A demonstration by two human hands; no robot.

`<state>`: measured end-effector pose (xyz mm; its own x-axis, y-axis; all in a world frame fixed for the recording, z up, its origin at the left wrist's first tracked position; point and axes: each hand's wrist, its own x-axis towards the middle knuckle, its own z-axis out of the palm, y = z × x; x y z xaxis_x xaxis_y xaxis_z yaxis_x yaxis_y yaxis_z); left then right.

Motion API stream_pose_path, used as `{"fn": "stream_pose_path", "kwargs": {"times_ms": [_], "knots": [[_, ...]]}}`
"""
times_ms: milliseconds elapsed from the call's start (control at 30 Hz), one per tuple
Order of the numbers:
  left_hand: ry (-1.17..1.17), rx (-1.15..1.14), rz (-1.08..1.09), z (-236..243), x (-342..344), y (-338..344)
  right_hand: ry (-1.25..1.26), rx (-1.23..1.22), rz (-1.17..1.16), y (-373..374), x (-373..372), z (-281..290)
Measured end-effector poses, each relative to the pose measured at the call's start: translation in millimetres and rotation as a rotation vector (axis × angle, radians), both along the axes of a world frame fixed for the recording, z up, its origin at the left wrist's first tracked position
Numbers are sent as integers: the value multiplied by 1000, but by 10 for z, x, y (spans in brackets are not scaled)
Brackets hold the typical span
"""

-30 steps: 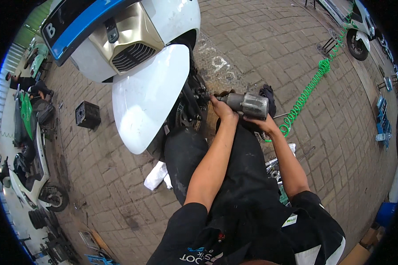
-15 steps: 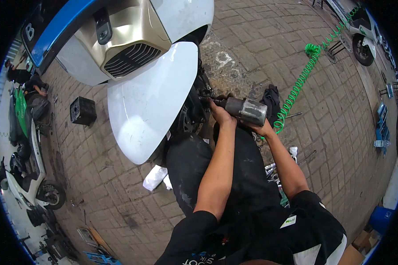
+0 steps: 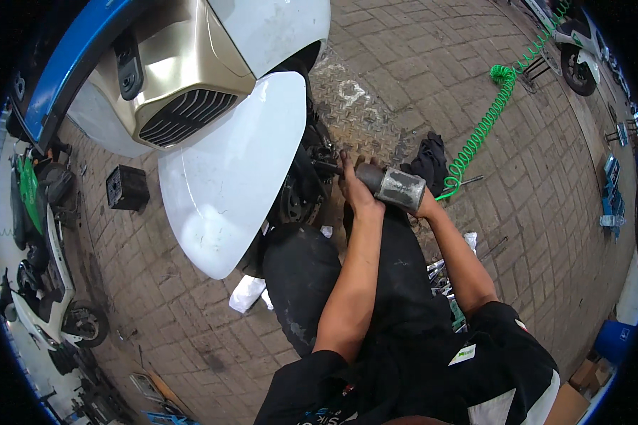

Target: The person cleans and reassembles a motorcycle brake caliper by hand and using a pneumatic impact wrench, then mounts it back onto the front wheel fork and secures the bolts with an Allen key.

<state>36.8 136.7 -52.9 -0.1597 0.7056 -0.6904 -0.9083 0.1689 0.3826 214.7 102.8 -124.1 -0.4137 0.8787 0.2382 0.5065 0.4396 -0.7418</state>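
"Heavy, that impact wrench (image 3: 401, 189) beside the front fender (image 3: 235, 177)?"
"Probably: rigid, slick. Left hand (image 3: 360, 191) wraps its nose; right hand (image 3: 428, 204) is mostly hidden, can't tell."
"Best hold?"
"Nose and rear."

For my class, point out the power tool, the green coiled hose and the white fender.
Power tool (image 3: 402, 189), head view: silvery rear casing.
Green coiled hose (image 3: 484, 129), head view: middle of its coils.
White fender (image 3: 239, 166), head view: centre of its upper surface.

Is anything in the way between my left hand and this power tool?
Nothing visible: your left hand touches the power tool at its end nearer the white fender. The tool partly hides your right hand.
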Motion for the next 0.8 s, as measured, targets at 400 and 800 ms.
{"fn": "stream_pose_path", "kwargs": {"times_ms": [400, 800], "knots": [[9, -13, -47, 12, -71, -20, 160, -155, 3, 75, -207, 529], [-19, 10, -84, 53, -149, -68, 193, -214, -36, 17, -159, 196]]}}
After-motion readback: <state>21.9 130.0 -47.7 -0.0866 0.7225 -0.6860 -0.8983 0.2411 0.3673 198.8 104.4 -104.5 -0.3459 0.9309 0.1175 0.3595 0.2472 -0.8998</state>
